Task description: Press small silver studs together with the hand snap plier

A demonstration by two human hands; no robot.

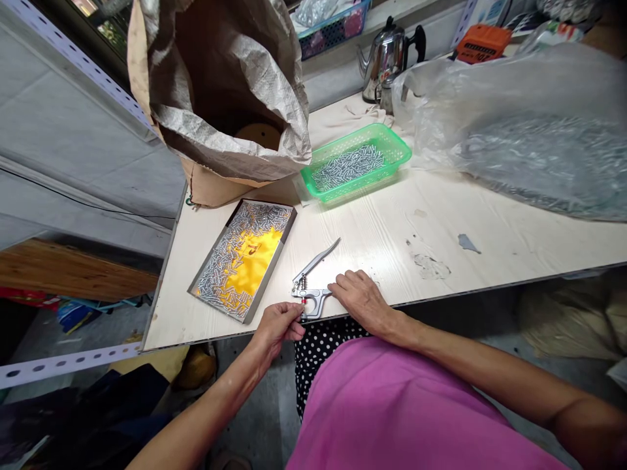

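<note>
A pair of silver hand pliers (319, 295), like snap-fastener pliers with a coil spring and a red bit at the jaw, rests at the table's front edge. Its upper handle stands raised. My right hand (361, 299) is closed round the end of the lower handle. My left hand (280, 324) pinches close beside the jaw; whatever lies between its fingertips is too small to make out. Left of the pliers is a shallow tray (269, 277) with a yellow bottom, holding many small silver metal pieces (215, 271).
Behind stands a green basket (360, 186) of similar metal pieces. A large open sack (215, 140) rises at the back left. On the right lies a clear plastic bag (529, 143) full of small parts. Farther back are a kettle (389, 55) and an orange object (484, 44).
</note>
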